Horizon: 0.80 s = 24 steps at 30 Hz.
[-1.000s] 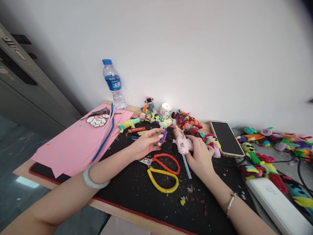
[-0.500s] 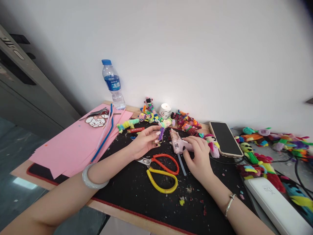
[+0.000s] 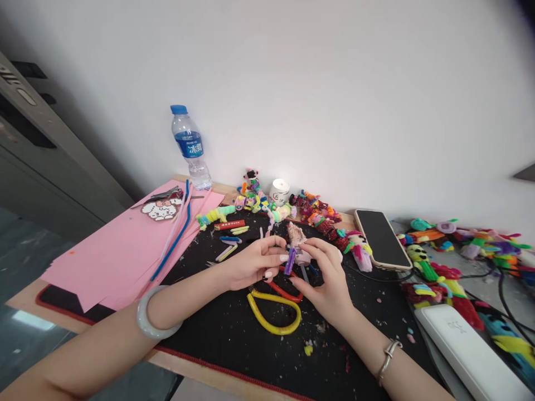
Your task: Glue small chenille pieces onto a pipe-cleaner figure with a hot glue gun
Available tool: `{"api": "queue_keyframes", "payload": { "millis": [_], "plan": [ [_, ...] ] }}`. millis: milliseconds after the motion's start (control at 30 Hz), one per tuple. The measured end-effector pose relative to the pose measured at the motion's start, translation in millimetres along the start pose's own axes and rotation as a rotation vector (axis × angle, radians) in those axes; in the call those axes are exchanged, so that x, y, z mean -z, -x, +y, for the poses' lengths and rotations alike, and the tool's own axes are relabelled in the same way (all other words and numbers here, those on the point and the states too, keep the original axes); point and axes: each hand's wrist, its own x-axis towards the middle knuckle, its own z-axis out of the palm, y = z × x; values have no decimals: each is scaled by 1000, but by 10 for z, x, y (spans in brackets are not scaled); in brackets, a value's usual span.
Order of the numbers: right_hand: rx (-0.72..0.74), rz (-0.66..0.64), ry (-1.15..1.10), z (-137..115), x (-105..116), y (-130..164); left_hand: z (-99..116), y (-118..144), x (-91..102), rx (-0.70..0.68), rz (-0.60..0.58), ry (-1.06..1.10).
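Note:
My left hand [image 3: 257, 262] pinches a short purple piece of pipe cleaner [image 3: 290, 262] between thumb and fingers, above the black mat [image 3: 217, 326]. Close on its right is my right hand [image 3: 324, 267], thumb and fingers apart around the piece; whether they touch it I cannot tell. A pale pink glue gun [image 3: 296, 234] lies just behind, partly hidden by my fingers, its clear glue stick [image 3: 304, 273] pointing toward me. Under my hands are scissors [image 3: 273, 323] with one red and one yellow handle, their blades mostly covered by my left hand.
Pink paper sheets [image 3: 104, 250] and a water bottle [image 3: 190, 147] stand left. Along the wall are pipe-cleaner figures [image 3: 215, 216], a white cup-like container [image 3: 280, 192] and a phone [image 3: 381, 239]. A white power bank [image 3: 468, 351] and more figures [image 3: 426, 262] sit right.
My right hand has left the glue gun and moved left to the purple piece. My left hand has shifted slightly right and down, still holding it. The view has tilted a little.

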Motion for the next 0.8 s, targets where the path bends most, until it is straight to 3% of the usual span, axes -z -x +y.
{"api": "queue_keyframes", "payload": {
  "millis": [800],
  "plan": [
    [62, 21, -79, -36, -14, -3, -21, 5, -35, 22, -45, -33]
  ]
}}
